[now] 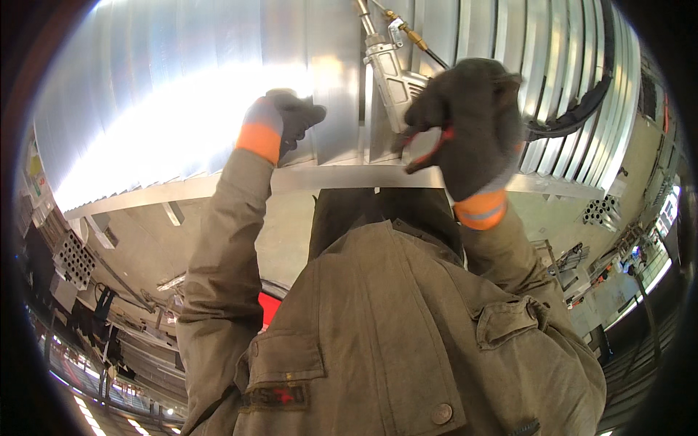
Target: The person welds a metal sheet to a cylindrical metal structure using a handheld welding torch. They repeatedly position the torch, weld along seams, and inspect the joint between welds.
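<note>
My left hand, in a dark glove with an orange cuff, is held over the bright metal slats near their front edge. Its fingers are curled, and the inside of the grip is hidden. My right hand, gloved alike, is closed above the slats with its back upward. From its left side juts a curved black and red piece, blurred, whose kind I cannot make out. Just left of that hand, a silver pistol-shaped tool with a brass fitting lies on the slats, its lower end close to my fingers.
The long silver slats lie side by side behind a front metal rail. A thick black hose runs over them at right. Perforated blocks stand low at left, and similar tube ends at right. Something red shows beside my left arm.
</note>
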`<state>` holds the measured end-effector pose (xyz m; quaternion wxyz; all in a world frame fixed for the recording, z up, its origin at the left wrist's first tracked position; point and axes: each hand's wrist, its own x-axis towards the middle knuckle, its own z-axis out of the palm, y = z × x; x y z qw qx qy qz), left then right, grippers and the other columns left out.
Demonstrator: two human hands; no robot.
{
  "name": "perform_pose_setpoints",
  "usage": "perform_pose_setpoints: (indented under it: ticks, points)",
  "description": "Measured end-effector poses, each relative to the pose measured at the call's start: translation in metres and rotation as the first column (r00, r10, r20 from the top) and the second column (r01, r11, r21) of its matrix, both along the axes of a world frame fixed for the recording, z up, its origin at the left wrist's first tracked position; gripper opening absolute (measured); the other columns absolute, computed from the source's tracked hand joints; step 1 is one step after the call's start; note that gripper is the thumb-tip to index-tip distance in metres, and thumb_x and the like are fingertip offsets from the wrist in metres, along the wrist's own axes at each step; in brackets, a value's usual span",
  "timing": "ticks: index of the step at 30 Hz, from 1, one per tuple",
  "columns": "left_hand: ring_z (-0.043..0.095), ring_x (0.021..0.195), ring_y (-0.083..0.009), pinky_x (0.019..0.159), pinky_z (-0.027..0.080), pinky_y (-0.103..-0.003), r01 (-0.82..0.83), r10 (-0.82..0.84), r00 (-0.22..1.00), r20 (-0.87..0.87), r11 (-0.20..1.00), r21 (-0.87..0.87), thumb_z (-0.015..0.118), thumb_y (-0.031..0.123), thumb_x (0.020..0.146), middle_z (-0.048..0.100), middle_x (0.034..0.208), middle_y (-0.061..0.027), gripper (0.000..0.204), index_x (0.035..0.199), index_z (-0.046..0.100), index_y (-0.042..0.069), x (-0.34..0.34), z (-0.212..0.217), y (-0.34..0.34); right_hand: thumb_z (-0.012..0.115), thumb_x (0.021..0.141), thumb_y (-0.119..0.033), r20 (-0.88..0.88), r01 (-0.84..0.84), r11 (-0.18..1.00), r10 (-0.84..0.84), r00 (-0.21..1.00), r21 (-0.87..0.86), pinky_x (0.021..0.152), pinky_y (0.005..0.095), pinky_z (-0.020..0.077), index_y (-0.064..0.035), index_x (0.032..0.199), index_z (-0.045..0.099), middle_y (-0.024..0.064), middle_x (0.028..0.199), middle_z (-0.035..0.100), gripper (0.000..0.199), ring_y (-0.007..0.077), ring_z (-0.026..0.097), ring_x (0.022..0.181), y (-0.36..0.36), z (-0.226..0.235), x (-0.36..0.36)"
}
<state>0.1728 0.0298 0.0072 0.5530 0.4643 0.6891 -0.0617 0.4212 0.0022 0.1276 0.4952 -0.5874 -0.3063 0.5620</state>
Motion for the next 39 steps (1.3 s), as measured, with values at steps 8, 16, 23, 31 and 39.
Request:
perform_pose_setpoints:
  ticks: [8, 16, 23, 31, 39]
  points:
    - [0.065, 0.073, -0.0159, 0.064, 0.054, -0.031, 0.028, 0.002, 0.99, 0.14, 0.977, -0.212, 0.085, 0.036, 0.089, 0.076, 0.09, -0.0056, 0.042, 0.113, 0.081, 0.002, 0.061, 0.002, -0.031, 0.054, 0.113, -0.028, 0.265, 0.028, 1.0, -0.027, 0.964, 0.0, 0.067, 0.0402, 0.0543, -0.0032, 0.092, 0.057, 0.0083, 0.077, 0.058, 0.033, 0.0221, 0.059, 0.068, 0.001, -0.001, 0.092]
    - [0.062, 0.068, -0.0181, 0.062, 0.051, -0.036, 0.137, -0.131, 0.991, 0.04, 0.963, -0.234, 0.085, 0.039, 0.088, 0.071, 0.081, -0.006, 0.042, 0.104, 0.081, 0.0, 0.08, -0.009, -0.019, 0.054, 0.113, -0.027, 0.152, 0.007, 1.0, -0.006, 0.988, -0.004, 0.066, 0.0406, 0.0522, -0.0035, 0.092, 0.056, 0.009, 0.076, 0.058, 0.031, 0.0222, 0.058, 0.068, 0.009, -0.006, 0.106]
    - [0.06, 0.064, -0.0186, 0.06, 0.05, -0.036, -0.013, 0.023, 0.996, 0.087, 0.993, -0.115, 0.085, 0.037, 0.087, 0.067, 0.076, -0.0103, 0.041, 0.093, 0.079, -0.003, 0.073, -0.004, -0.03, 0.06, 0.111, -0.025, 0.395, -0.009, 0.999, -0.008, 0.919, 0.042, 0.065, 0.0326, 0.0519, -0.0004, 0.1, 0.063, 0.0071, 0.079, 0.063, 0.027, 0.0173, 0.063, 0.071, 0.028, 0.001, 0.149]
    - [0.068, 0.076, -0.0213, 0.07, 0.056, -0.037, 0.033, -0.033, 0.999, 0.005, 0.989, -0.141, 0.083, 0.05, 0.09, 0.077, 0.09, -0.0104, 0.054, 0.114, 0.08, 0.002, 0.075, -0.002, -0.033, 0.073, 0.102, -0.037, 0.997, -0.385, 0.922, 0.057, 0.042, -0.037, 0.076, 0.0487, 0.0551, -0.0075, 0.111, 0.072, 0.0191, 0.095, 0.075, 0.031, 0.0424, 0.071, 0.088, 0.086, -0.081, 0.263]
    - [0.072, 0.091, -0.0233, 0.087, 0.056, -0.036, -0.144, 0.145, 0.989, 0.006, 0.986, -0.08, 0.085, 0.047, 0.087, 0.08, 0.104, -0.0127, 0.054, 0.118, 0.08, 0.003, 0.074, -0.009, -0.056, 0.076, 0.099, -0.045, 0.999, -0.155, 0.988, 0.026, 0.034, -0.021, 0.081, 0.0451, 0.0578, -0.0098, 0.113, 0.075, 0.0172, 0.101, 0.078, 0.038, 0.0393, 0.074, 0.095, 0.095, -0.11, 0.342]
